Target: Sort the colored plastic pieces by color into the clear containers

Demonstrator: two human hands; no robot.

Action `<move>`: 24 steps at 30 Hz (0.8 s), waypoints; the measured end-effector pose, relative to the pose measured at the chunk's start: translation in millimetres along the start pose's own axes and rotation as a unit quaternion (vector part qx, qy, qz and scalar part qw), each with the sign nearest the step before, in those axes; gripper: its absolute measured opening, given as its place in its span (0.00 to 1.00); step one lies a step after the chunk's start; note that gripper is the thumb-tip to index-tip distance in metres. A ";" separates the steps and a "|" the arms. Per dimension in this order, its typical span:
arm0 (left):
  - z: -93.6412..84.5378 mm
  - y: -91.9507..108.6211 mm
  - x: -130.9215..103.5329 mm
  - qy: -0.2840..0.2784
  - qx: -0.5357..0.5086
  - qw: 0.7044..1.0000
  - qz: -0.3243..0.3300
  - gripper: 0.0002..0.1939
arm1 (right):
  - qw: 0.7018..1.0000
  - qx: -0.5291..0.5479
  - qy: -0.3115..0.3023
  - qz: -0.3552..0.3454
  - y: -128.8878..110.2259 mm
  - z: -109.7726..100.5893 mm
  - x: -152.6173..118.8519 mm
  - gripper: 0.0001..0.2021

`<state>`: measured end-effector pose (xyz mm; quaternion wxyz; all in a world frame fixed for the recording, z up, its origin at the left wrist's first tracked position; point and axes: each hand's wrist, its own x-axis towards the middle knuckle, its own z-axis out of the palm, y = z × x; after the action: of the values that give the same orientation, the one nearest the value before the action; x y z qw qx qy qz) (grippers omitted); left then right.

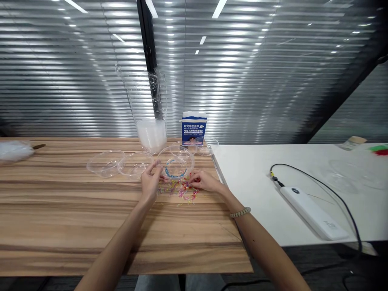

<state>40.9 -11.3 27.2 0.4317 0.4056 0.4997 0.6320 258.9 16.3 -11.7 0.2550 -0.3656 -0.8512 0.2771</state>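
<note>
A clear round bowl (190,155) with small blue pieces (173,175) in its bottom is tilted above the wooden table. My left hand (151,180) is at its left rim, thumb and fingers closed on it. Just in front of the bowl lies a loose pile of small pink, red, yellow and purple pieces (183,190). At the right side of that pile is my right hand (204,180), fingertips pinched together among the pieces; whatever they hold is too small to name.
Clear bowls (106,163) stand left and behind. Farther back are stacked clear bowls (152,135) and a blue box (194,129). A plastic bag (15,151) lies far left. On the white table (248,173) sit a white power bank (313,214) and a black cable (327,188).
</note>
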 end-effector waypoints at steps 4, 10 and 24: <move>-0.1 -0.3 0.1 0.000 0.001 1.000 0.003 0.28 | 1.000 -0.003 -0.011 -0.013 1.8 2.0 0.8 0.08; -0.8 -1.8 1.0 -0.003 0.010 1.000 0.005 0.26 | 1.000 -0.003 -0.015 -0.003 2.1 4.1 0.9 0.06; -0.9 -0.7 0.4 0.000 0.021 1.000 0.020 0.30 | 0.991 0.009 0.126 0.050 5.7 -7.9 -0.8 0.07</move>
<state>40.1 -11.2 26.5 0.4102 0.4246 0.5049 0.6298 267.2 21.2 -10.0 0.3498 -0.4372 -0.7902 0.2491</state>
